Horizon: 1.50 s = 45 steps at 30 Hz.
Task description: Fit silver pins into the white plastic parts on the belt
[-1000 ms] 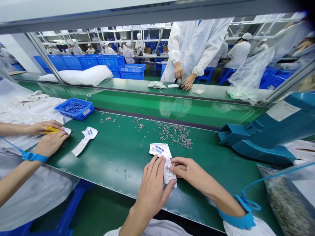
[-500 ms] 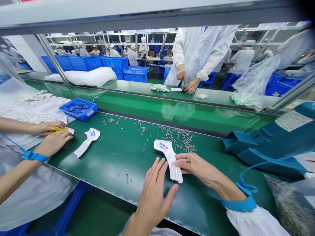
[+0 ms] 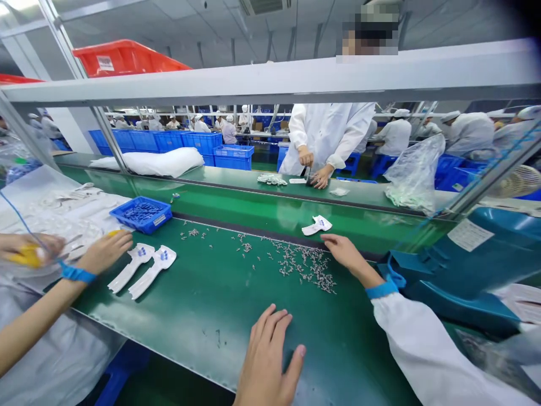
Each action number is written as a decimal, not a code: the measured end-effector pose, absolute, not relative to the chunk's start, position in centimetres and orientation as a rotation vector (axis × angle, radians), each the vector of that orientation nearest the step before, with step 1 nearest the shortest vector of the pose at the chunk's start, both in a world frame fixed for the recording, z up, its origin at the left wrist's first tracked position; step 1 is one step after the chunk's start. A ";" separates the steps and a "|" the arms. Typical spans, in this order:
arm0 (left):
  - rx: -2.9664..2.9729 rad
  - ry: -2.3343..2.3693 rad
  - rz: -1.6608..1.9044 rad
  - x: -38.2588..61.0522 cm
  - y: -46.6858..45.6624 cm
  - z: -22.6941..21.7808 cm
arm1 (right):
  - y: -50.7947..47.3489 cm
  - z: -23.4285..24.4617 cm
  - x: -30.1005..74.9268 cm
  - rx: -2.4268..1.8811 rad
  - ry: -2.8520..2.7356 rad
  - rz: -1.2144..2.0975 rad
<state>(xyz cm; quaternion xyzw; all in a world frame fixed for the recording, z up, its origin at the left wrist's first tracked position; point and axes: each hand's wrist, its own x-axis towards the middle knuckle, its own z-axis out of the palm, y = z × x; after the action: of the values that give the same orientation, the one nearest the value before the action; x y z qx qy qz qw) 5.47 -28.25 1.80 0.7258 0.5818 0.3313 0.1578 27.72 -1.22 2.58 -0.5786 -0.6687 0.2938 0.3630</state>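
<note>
A white curved plastic handle shell (image 3: 316,226) with blue bits at its wide end lies on the green belt beyond the bench's dark edge strip. Just to its right, my right hand (image 3: 343,254) reaches out with fingers extended and a small gap to the shell. My left hand (image 3: 270,361) is held low at the front of the green bench top (image 3: 198,304), fingers spread, holding nothing. Between my hands and the strip lie many small metal screws (image 3: 308,265). Two similar shells (image 3: 154,269) rest side by side at the left, near a co-worker's hand (image 3: 105,251).
A blue tray (image 3: 141,214) of small blue parts stands at the back left. Teal bins (image 3: 460,270) crowd the right side. A metal crossbar (image 3: 253,84) runs overhead. Across the belt, another co-worker's hands (image 3: 315,166) work at the far ledge.
My right hand has carried the shell forward from the bench onto the belt and let go. My left hand stays low. A second shell now lies at the left, and the view has tilted up.
</note>
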 end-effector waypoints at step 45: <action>2.041 2.496 0.380 -5.6 -27.2 2.7 | -7.4 -1.3 32.4 -1.533 -2.015 0.355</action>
<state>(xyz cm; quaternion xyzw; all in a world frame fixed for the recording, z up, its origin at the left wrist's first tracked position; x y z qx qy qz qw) -5.56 -27.22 2.75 0.6278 0.7677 0.1170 -0.0524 32.40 -7.38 -1.31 -0.5743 -0.7546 0.1330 0.2883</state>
